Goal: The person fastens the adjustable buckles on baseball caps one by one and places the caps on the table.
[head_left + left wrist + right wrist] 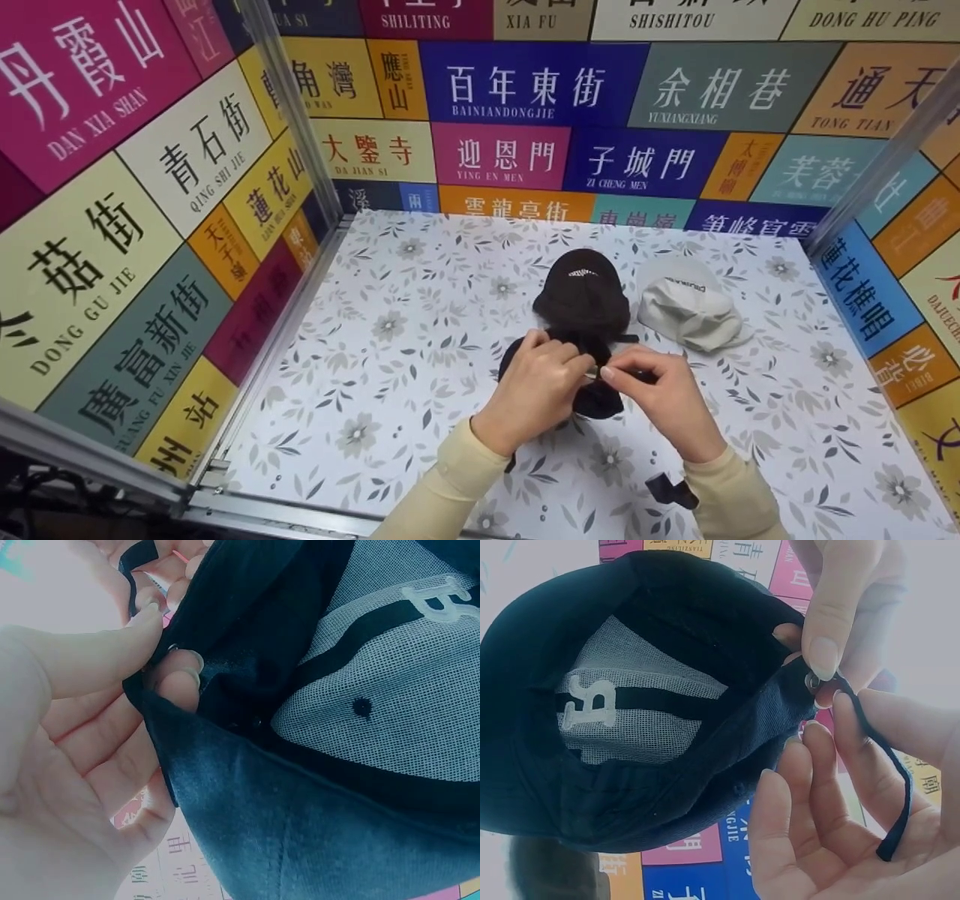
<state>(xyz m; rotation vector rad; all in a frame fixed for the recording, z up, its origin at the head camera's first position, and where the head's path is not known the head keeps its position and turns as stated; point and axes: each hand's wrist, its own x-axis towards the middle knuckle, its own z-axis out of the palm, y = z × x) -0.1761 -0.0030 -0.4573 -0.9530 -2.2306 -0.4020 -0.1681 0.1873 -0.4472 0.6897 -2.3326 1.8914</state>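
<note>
A dark cap [525,705] is held between both hands, its inside facing the wrist cameras. Pale mesh lining [420,690] and the stitched back of a white letter show inside it. My left hand [544,379] pinches the cap's back edge, thumb beside a small metal buckle [812,681]. With thumb and forefinger, my right hand [667,394] pinches the thin dark strap [900,772] close to that buckle. The strap's loose end hangs across the right palm. In the head view, the hands hide much of this cap.
Just beyond the hands, a dark brown cap [581,292] sits on the flower-patterned table [405,390]. To its right lies a crumpled pale cap [690,304]. Panels of street-name signs [532,82] and metal frame posts [296,112] enclose the table.
</note>
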